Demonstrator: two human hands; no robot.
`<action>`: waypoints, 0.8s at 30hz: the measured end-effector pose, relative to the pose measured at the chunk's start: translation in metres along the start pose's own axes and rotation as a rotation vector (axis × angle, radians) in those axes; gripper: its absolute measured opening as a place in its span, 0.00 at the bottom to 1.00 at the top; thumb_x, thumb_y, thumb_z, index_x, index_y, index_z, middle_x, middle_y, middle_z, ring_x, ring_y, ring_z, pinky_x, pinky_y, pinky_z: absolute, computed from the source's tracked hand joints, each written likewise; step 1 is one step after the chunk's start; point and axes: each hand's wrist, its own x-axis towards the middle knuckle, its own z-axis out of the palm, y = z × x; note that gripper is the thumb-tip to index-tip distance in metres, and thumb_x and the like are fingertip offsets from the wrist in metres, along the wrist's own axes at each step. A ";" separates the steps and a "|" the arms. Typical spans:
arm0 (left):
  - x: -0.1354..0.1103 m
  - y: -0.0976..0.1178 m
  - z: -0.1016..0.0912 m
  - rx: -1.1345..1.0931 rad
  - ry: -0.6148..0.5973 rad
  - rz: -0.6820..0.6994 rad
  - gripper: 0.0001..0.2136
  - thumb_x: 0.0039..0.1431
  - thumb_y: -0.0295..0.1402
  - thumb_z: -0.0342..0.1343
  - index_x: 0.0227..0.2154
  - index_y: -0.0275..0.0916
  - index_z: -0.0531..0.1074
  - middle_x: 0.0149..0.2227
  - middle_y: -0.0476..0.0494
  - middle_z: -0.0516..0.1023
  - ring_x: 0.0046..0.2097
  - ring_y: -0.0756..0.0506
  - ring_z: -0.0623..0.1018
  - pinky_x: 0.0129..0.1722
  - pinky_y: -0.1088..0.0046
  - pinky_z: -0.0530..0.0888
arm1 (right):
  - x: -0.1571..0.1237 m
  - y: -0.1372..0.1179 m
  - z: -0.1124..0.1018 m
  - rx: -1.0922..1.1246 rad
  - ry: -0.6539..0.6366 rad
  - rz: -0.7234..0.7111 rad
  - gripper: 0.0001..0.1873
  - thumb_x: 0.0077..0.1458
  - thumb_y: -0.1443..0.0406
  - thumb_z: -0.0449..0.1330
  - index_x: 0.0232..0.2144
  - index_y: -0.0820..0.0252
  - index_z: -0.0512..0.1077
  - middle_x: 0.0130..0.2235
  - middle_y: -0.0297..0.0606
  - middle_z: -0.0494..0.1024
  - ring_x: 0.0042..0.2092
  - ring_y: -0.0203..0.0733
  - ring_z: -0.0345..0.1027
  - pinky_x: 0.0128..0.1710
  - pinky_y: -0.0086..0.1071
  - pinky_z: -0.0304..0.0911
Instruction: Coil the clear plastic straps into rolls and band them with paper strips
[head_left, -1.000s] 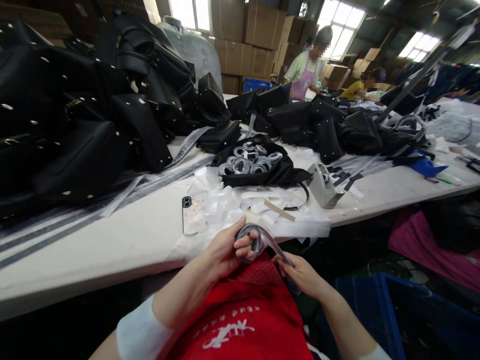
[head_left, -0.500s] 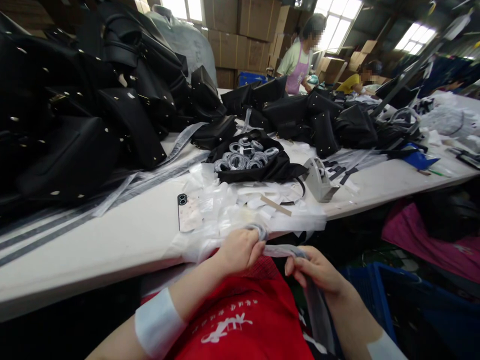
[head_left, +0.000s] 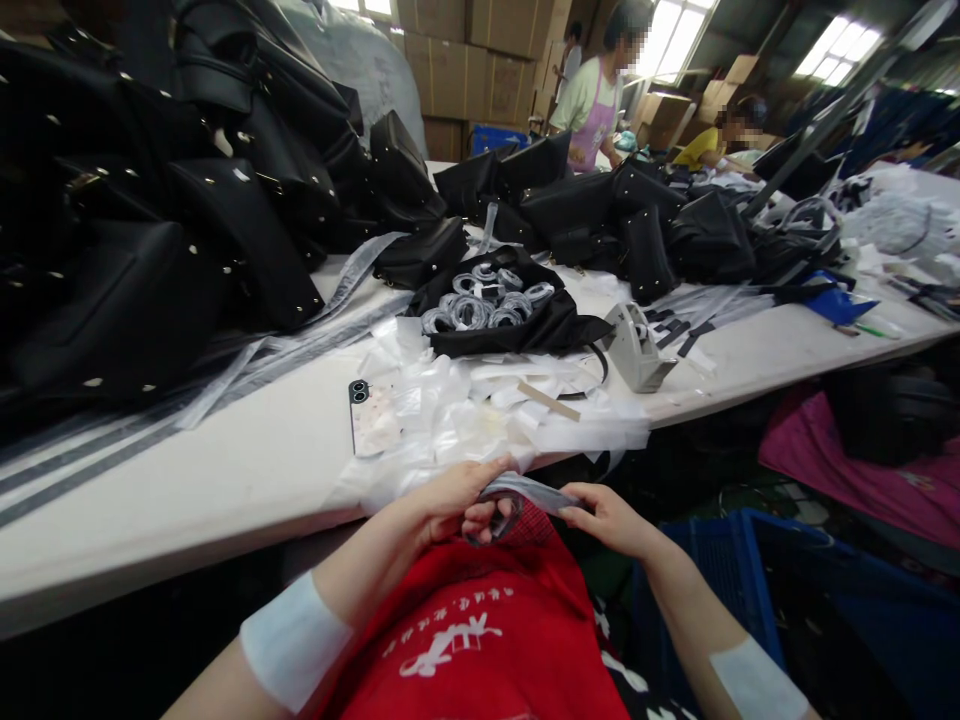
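In the head view, white characters (head_left: 465,634) I can't make out mark the red cloth apron (head_left: 525,650), lower centre. Mid-frame, the left hand (head_left: 454,500) grips a coiled, grey, plastic-sheathed strap (head_left: 529,488); the right hand (head_left: 613,520) pinches its outstretched length.

I hold a shiny grey strap (head_left: 531,488), part-coiled, its straighter length running toward three o'clock.

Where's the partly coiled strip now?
In the head view, the strip is below centre, coiled in the left hand, running to the right hand, near the white table.
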 end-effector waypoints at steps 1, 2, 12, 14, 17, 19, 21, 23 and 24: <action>0.001 -0.001 -0.002 -0.056 -0.027 -0.015 0.30 0.53 0.61 0.50 0.22 0.34 0.73 0.07 0.60 0.53 0.11 0.56 0.52 0.20 0.76 0.69 | 0.000 0.000 0.000 0.001 0.013 0.004 0.18 0.57 0.52 0.58 0.34 0.63 0.73 0.33 0.36 0.75 0.34 0.40 0.66 0.35 0.30 0.61; 0.001 0.000 -0.004 -0.116 -0.056 -0.031 0.30 0.54 0.60 0.50 0.22 0.33 0.73 0.07 0.60 0.52 0.11 0.56 0.51 0.20 0.76 0.69 | 0.000 0.000 0.000 -0.008 0.032 0.010 0.17 0.55 0.53 0.60 0.35 0.62 0.73 0.33 0.35 0.74 0.34 0.39 0.65 0.35 0.30 0.60; -0.023 0.041 -0.027 -0.614 -0.024 0.085 0.29 0.69 0.46 0.37 0.24 0.30 0.71 0.08 0.59 0.53 0.11 0.58 0.53 0.23 0.79 0.72 | 0.003 0.016 0.025 0.099 0.090 0.098 0.22 0.62 0.49 0.50 0.35 0.60 0.70 0.28 0.32 0.68 0.28 0.35 0.59 0.30 0.29 0.57; -0.025 0.046 -0.030 -0.646 0.032 0.108 0.27 0.69 0.45 0.38 0.25 0.29 0.71 0.08 0.59 0.53 0.11 0.57 0.55 0.24 0.79 0.73 | 0.001 0.015 0.030 0.141 0.044 0.099 0.23 0.62 0.48 0.49 0.34 0.60 0.70 0.25 0.29 0.63 0.25 0.33 0.55 0.27 0.28 0.54; -0.022 0.053 -0.028 -0.703 0.113 0.198 0.24 0.69 0.42 0.41 0.27 0.28 0.71 0.10 0.60 0.54 0.12 0.57 0.57 0.23 0.79 0.72 | 0.000 0.003 0.040 0.160 -0.008 0.064 0.23 0.63 0.48 0.48 0.35 0.61 0.70 0.22 0.28 0.59 0.24 0.33 0.53 0.25 0.27 0.52; -0.014 0.057 -0.022 -0.735 0.170 0.342 0.21 0.70 0.39 0.41 0.30 0.28 0.71 0.13 0.58 0.58 0.14 0.56 0.62 0.26 0.79 0.72 | 0.002 -0.010 0.050 0.187 -0.065 0.037 0.23 0.64 0.49 0.47 0.36 0.61 0.70 0.21 0.27 0.59 0.23 0.32 0.52 0.24 0.27 0.52; 0.000 0.057 -0.014 -0.680 0.286 0.534 0.17 0.69 0.36 0.42 0.34 0.29 0.71 0.18 0.54 0.66 0.21 0.54 0.70 0.32 0.77 0.73 | 0.006 -0.027 0.061 0.236 -0.139 0.003 0.23 0.64 0.49 0.47 0.36 0.61 0.70 0.20 0.26 0.60 0.22 0.31 0.52 0.24 0.26 0.52; 0.016 0.049 -0.003 -0.456 0.475 0.713 0.11 0.67 0.34 0.47 0.34 0.33 0.71 0.24 0.50 0.71 0.29 0.50 0.74 0.38 0.74 0.72 | 0.011 -0.045 0.067 0.311 -0.183 -0.047 0.23 0.64 0.49 0.48 0.36 0.62 0.71 0.19 0.26 0.61 0.21 0.31 0.53 0.24 0.26 0.53; 0.023 0.042 0.002 -0.283 0.565 0.772 0.08 0.65 0.32 0.50 0.32 0.35 0.70 0.26 0.49 0.71 0.31 0.49 0.73 0.39 0.73 0.70 | 0.013 -0.053 0.067 0.372 -0.163 -0.074 0.23 0.64 0.50 0.49 0.35 0.62 0.71 0.19 0.27 0.62 0.21 0.30 0.53 0.23 0.26 0.52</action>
